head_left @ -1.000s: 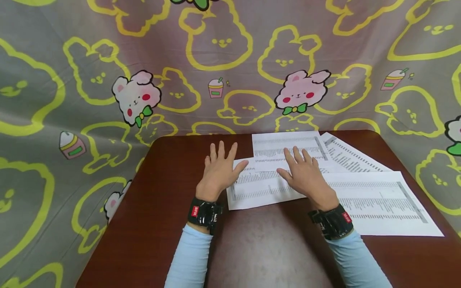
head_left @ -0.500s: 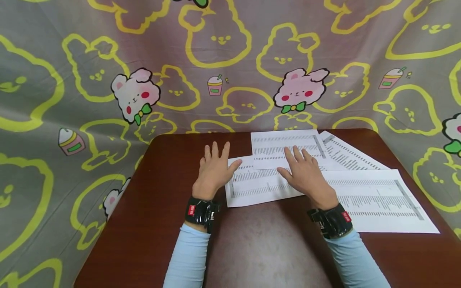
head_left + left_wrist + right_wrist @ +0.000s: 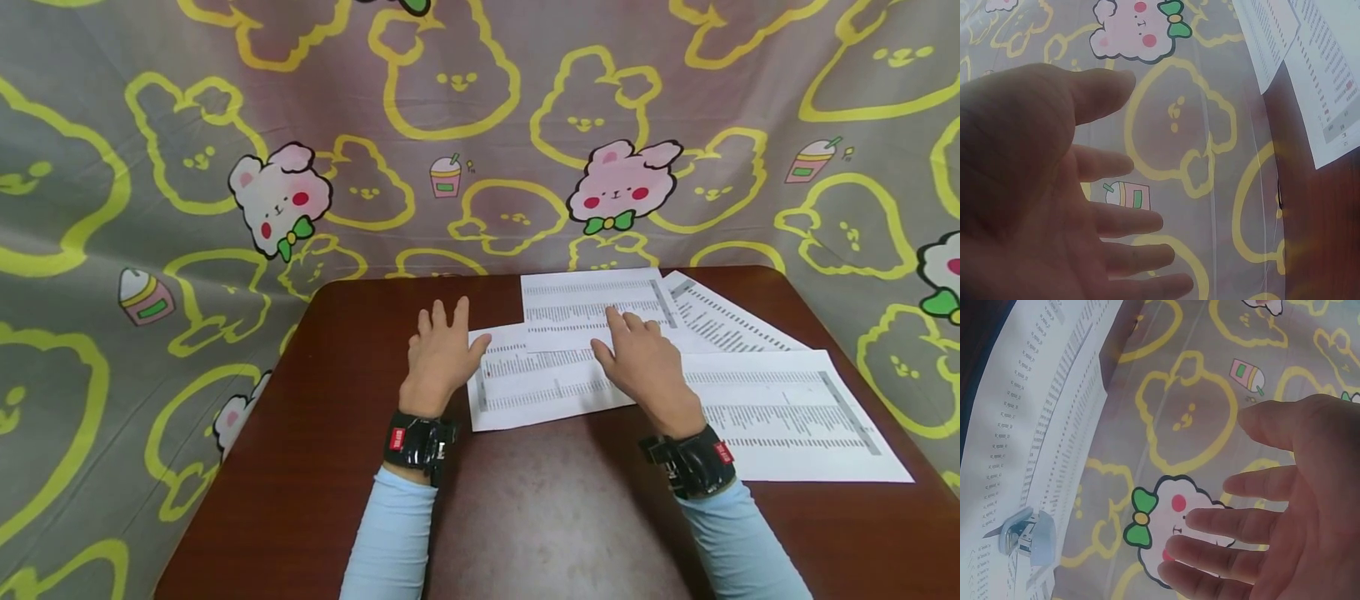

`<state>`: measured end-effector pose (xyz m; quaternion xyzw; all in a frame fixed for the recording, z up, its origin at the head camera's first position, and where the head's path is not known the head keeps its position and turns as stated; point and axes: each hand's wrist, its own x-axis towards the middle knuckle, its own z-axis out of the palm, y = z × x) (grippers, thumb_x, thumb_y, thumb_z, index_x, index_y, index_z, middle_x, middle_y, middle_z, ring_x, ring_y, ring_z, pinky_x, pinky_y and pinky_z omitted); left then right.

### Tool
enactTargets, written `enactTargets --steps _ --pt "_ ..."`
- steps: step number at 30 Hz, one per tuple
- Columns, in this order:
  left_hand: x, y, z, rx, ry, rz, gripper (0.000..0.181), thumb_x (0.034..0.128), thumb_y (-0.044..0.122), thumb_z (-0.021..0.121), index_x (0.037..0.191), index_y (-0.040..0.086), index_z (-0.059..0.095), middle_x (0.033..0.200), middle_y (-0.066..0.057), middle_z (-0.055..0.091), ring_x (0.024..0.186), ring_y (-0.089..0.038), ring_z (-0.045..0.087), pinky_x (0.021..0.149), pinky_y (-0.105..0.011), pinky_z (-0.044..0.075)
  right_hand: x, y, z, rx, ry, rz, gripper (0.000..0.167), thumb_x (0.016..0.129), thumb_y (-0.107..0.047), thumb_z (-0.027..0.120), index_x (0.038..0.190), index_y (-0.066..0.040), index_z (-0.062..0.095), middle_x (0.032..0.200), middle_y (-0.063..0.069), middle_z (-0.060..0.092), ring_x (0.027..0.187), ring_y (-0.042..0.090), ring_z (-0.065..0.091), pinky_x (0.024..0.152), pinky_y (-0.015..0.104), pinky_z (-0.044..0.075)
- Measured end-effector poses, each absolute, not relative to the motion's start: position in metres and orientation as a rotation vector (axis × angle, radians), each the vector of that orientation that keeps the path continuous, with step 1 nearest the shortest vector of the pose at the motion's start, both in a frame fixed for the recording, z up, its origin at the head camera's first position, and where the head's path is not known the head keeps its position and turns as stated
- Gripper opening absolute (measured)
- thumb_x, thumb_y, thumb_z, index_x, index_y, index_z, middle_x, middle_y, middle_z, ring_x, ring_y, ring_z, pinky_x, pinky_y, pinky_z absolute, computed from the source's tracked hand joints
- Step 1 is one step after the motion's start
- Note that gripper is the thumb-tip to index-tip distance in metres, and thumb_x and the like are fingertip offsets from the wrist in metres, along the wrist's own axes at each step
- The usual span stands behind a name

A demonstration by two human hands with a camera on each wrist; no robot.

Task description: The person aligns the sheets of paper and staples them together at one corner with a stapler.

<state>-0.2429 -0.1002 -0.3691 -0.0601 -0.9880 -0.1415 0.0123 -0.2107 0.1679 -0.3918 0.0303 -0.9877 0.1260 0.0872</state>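
My left hand (image 3: pixel 437 358), fingers spread and holding nothing, is at the left edge of a printed sheet (image 3: pixel 528 404). Its palm and fingers (image 3: pixel 1166 222) fill much of the left wrist view. Over the overlapping sheets is my right hand (image 3: pixel 647 365), its fingers slightly bent, with nothing in its grasp. In the right wrist view the right hand (image 3: pixel 1291 519) is apart from a small pale blue and metal object (image 3: pixel 1041 540) on the papers; the head view does not show that object. Whether either hand touches a sheet I cannot tell.
A second sheet (image 3: pixel 588 292) overlaps the first at the back, beside a slanted sheet (image 3: pixel 738 329). A larger printed sheet (image 3: pixel 817 468) lies at the right of the brown table (image 3: pixel 330 433). Patterned cloth (image 3: pixel 517 108) hangs behind and at the sides.
My left hand has shifted left, off most of the left sheet. The right hand has moved slightly right, and its fingers are more bent and closer together.
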Motion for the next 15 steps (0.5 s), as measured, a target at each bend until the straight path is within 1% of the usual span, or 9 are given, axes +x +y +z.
enactTargets --steps 4,8,15 --pt "-0.2437 -0.1022 -0.3688 -0.151 -3.077 -0.434 0.076 0.0978 0.049 0.049 0.157 0.016 0.015 0.16 -0.027 0.017 0.147 -0.048 0.018 0.111 -0.063 0.03 -0.2102 0.1673 -0.3922 0.087 -2.944 0.384 0.06 0.1 -0.039 0.048 0.148 -0.004 0.037 0.141 0.023 0.049 0.126 0.049 0.046 0.089 0.063 0.047" --pt "-0.2432 -0.1042 -0.3668 -0.115 -3.063 -0.445 0.077 0.0984 0.048 0.049 0.158 0.016 0.012 0.16 -0.027 0.016 0.147 -0.049 0.017 0.111 -0.063 0.029 -0.2105 0.1656 -0.394 0.093 -2.924 0.38 0.059 0.099 -0.038 0.049 0.146 -0.004 0.039 0.141 0.024 0.049 0.125 0.049 0.047 0.088 0.063 0.048" --pt "-0.2417 -0.1076 -0.3691 -0.121 -3.047 -0.464 0.074 0.0976 0.047 0.05 0.156 0.015 0.019 0.158 -0.027 0.02 0.146 -0.048 0.019 0.109 -0.063 0.031 -0.2082 0.1645 -0.3965 0.087 -2.924 0.393 0.059 0.099 -0.038 0.049 0.147 -0.005 0.039 0.14 0.023 0.049 0.123 0.048 0.048 0.087 0.062 0.048"
